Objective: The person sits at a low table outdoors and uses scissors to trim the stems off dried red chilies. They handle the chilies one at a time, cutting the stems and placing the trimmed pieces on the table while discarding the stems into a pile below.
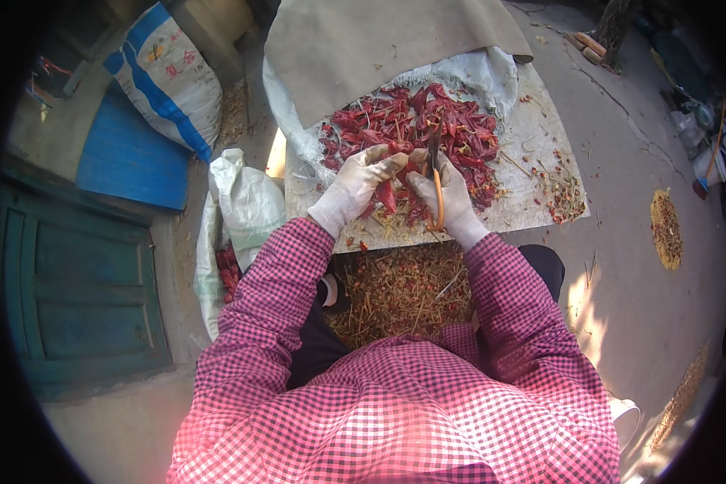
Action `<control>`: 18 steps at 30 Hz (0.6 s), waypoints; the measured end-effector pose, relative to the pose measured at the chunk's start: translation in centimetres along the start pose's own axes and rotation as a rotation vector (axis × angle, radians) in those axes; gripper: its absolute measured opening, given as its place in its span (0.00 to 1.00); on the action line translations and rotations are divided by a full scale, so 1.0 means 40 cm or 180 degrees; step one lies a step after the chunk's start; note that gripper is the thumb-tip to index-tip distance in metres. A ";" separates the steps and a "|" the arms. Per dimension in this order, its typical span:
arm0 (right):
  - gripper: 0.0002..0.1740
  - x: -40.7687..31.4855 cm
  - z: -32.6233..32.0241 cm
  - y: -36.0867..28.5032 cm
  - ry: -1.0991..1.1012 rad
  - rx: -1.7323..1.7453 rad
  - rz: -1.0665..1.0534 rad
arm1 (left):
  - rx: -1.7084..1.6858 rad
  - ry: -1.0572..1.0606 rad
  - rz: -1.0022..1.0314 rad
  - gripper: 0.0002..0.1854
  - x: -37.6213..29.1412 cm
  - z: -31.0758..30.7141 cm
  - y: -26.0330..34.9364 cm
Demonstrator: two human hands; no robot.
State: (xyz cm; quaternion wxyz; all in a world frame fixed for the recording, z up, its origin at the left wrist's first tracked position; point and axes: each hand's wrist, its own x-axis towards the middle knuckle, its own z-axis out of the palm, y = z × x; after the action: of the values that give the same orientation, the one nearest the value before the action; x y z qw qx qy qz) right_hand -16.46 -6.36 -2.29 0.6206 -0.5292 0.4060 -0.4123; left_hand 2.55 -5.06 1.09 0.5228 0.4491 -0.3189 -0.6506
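Both hands wear whitish work gloves and meet over a heap of dried red chili peppers (pixel 460 133) on a low board. My left hand (pixel 363 181) grips a red chili pepper (pixel 386 196), whose body hangs below the fingers. In my right hand (pixel 448 193) is a pair of scissors (pixel 437 196) with orange handles; the dark blades point away from me, over the heap. The right fingertips are close to the pepper; whether they touch it cannot be told. The peppers lie on the open end of a white woven sack (pixel 484 75), partly under a grey sheet (pixel 375 48).
Stems and scraps (pixel 399 296) cover the ground between my legs. To the left stand a white woven sack (pixel 254 199) and a larger printed sack (pixel 169 78). Trimmings (pixel 565 196) lie at the board's right corner (pixel 584 212). A yellowish pile (pixel 665 230) is on the ground farther right.
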 end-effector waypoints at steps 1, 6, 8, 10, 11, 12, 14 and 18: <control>0.22 -0.003 0.001 0.000 -0.0005 -0.0083 -0.0113 | 0.0096 0.0026 -0.0064 0.11 -0.002 0.001 0.002; 0.25 -0.008 -0.005 -0.002 0.0186 -0.1461 -0.0837 | 0.0461 -0.0012 -0.0099 0.13 -0.015 0.002 0.014; 0.26 -0.010 -0.009 -0.001 0.0344 -0.2275 -0.1214 | 0.0456 0.0077 -0.0112 0.14 -0.018 0.006 0.012; 0.26 -0.013 -0.016 0.000 0.0398 -0.2954 -0.1521 | 0.0353 -0.0003 -0.0095 0.15 -0.018 0.011 0.012; 0.26 -0.015 -0.017 0.001 0.0357 -0.3046 -0.1496 | 0.0254 -0.0123 -0.0071 0.16 -0.018 0.013 0.012; 0.26 -0.015 -0.017 0.002 0.0328 -0.3128 -0.1527 | 0.0147 -0.0213 0.0013 0.17 -0.017 0.016 0.012; 0.25 -0.016 -0.014 0.004 0.0331 -0.3188 -0.1555 | 0.0251 -0.0132 -0.0003 0.17 -0.012 0.017 0.013; 0.24 -0.016 -0.008 0.003 0.0539 -0.2485 -0.1067 | 0.0599 0.0252 0.0211 0.18 0.000 0.005 0.016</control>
State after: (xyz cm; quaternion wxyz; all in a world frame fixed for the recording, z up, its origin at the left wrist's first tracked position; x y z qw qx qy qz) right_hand -16.96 -5.86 -2.39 0.2628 -0.7472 0.4894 -0.3648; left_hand 2.61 -5.23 1.74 0.5118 0.5107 -0.3724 -0.5819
